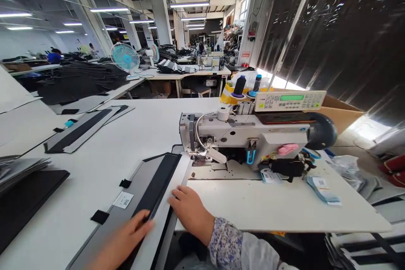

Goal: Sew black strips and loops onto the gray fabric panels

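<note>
A long grey fabric panel (134, 185) with a dark band (158, 181) and a pale strip along its right side lies slantwise on the white table. Its far end is beside the sewing machine's needle area (202, 160). On the panel's left edge are two black tabs (100, 217) and a white printed label (123, 199). My left hand (126, 238), partly blurred, lies over the dark band with its fingers extended. The fingers of my right hand (191, 209) are bent over the pale strip at the panel's right edge; their undersides are hidden.
A similar panel (85, 128) lies farther back on the left, near a dark stack (31, 202). Thread cones (240, 85) stand behind the machine's control box (291, 100). Blue clippers (251, 154) hang on the machine; labels (322, 190) lie at right. Fans (125, 57) stand beyond.
</note>
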The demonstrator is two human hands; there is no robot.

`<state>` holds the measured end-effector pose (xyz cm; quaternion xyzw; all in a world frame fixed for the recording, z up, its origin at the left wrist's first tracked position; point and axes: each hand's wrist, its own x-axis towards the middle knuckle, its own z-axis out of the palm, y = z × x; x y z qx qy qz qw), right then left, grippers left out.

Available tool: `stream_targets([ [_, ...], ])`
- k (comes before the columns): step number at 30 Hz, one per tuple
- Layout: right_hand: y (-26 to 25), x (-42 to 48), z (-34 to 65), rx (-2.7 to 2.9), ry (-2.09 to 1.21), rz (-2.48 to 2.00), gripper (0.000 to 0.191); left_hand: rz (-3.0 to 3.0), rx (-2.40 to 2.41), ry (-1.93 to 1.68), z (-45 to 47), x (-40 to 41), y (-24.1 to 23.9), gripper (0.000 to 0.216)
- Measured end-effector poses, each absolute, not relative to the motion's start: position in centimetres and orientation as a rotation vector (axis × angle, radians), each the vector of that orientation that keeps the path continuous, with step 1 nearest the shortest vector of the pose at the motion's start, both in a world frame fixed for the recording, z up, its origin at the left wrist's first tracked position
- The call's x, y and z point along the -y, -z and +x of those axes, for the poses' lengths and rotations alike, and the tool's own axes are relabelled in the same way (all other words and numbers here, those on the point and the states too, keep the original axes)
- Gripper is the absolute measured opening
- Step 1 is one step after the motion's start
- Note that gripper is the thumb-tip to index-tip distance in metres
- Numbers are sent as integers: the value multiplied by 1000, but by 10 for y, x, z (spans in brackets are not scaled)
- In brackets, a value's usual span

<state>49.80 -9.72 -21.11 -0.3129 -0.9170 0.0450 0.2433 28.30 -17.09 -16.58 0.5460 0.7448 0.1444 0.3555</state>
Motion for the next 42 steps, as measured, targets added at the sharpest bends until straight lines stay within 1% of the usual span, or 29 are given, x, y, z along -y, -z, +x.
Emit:
stream_targets([
  [2,217,104,497,2533,-157,-886,7,1707,-1942,-280,298,131,157,37],
  [5,221,115,500,2509,-160,-897,15,2117,-1928,-381,334,50,155,36],
  [8,222,123,507,2477,-168,-904,21,2281,-1902,-471,369,-15,169,35],
  [10,222,128,511,2461,-177,-907,20,2263,-1898,-475,382,-35,180,29],
  [13,220,136,514,2444,-189,-885,13,2210,-1913,-489,383,-37,191,23],
  [16,215,141,516,2465,-213,-882,8,2168,-1917,-530,377,-27,194,23],
  [19,214,147,521,2489,-258,-925,13,2126,-1939,-574,376,-22,195,22],
  [22,219,154,527,2489,-256,-851,13,2117,-1967,-579,380,-23,196,22],
  [25,229,159,529,2492,-136,-743,26,2113,-2001,-574,383,-24,197,21],
  [27,234,158,529,2508,-83,-712,23,2099,-2035,-567,385,-22,196,22],
  [30,236,152,529,2519,-92,-685,16,2061,-2093,-551,389,-19,195,23],
  [42,223,143,546,2491,-118,-620,14,1990,-2201,-544,404,-16,196,25],
])
